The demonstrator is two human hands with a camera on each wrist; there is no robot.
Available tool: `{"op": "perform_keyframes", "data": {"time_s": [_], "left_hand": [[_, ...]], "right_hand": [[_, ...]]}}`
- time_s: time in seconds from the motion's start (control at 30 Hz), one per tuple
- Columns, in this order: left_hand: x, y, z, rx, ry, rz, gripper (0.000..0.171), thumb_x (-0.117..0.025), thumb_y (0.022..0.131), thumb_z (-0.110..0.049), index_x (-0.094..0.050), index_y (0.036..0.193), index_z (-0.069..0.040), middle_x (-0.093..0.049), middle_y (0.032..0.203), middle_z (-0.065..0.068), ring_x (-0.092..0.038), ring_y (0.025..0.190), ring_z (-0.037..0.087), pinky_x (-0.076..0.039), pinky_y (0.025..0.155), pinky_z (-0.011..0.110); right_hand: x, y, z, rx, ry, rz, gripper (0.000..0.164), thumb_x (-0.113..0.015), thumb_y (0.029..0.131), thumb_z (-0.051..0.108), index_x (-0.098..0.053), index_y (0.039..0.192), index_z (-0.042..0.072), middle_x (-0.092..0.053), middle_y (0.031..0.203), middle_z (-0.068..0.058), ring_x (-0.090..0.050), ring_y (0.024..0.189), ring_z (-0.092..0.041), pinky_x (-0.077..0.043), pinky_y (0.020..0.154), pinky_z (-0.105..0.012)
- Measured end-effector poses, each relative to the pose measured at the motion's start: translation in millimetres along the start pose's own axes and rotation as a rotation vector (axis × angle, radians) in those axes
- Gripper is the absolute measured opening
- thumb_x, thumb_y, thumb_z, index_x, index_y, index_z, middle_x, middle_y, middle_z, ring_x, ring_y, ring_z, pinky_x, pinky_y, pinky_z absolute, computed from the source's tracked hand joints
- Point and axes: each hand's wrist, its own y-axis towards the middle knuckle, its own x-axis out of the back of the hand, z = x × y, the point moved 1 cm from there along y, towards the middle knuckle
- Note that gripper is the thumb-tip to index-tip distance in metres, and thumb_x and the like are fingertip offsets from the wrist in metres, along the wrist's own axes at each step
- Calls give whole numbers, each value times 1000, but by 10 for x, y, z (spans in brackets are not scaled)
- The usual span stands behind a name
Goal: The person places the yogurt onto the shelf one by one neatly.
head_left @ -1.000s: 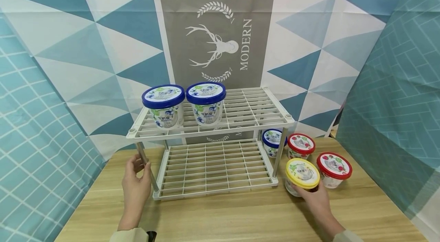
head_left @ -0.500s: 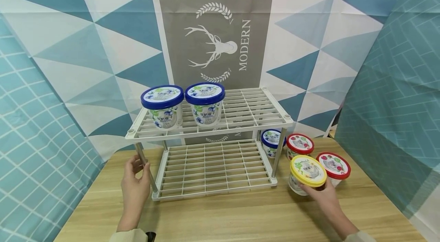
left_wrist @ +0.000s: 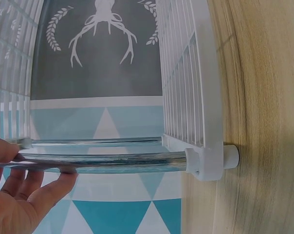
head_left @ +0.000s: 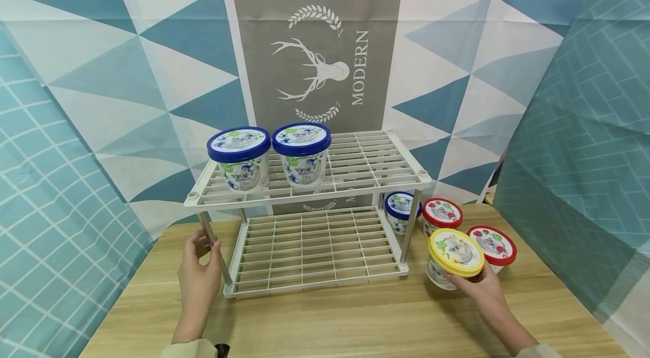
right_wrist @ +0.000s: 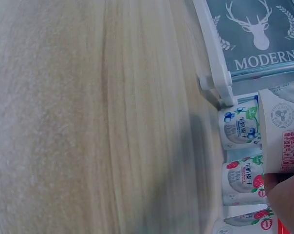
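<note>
My left hand (head_left: 200,284) holds the front left metal post (head_left: 225,273) of a white two-tier rack (head_left: 315,279). In the left wrist view, thumb and fingertips lie on either side of that post (left_wrist: 118,162). At the rack's right, my right hand (head_left: 484,293) grips a yellow-lidded paper tub (head_left: 456,253) by its side, slightly tilted; the right wrist view shows its printed wall (right_wrist: 278,129) apart from the table. Two blue-lidded tubs (head_left: 240,144) (head_left: 302,140) stand side by side on the upper shelf, towards its left.
Right of the rack, a blue-lidded tub (head_left: 402,205) stands behind the right post, with two red-lidded tubs (head_left: 442,213) (head_left: 492,244) beside it. They rest on the wooden table (head_left: 325,324). A patterned cloth (head_left: 442,19) hangs behind.
The yellow-lidded tub in my right hand has risen slightly and moved a little right, overlapping the nearer red-lidded tub. My left hand stays on the post.
</note>
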Motion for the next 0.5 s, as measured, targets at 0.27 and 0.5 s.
{"op": "perform_keyframes", "data": {"time_s": [0.27,0.5], "left_hand": [[5,-9,9,4,-7,10,36,-53,94,-6,-43,127,3,-57,114,25,-58,102,38,-32,66,-8],[-1,-3,15,7,-15,18,37,-53,94,-6,-42,128,3,-56,115,25,-57,103,39,-32,66,-8]], "right_hand": [[23,-48,45,85,50,-4,85,-69,85,22,-15,147,2,-41,132,1,-39,92,23,-40,78,-3],[40,-79,102,118,95,18,80,-68,86,20,-17,144,0,-42,106,30,-44,93,21,-44,79,-7]]}}
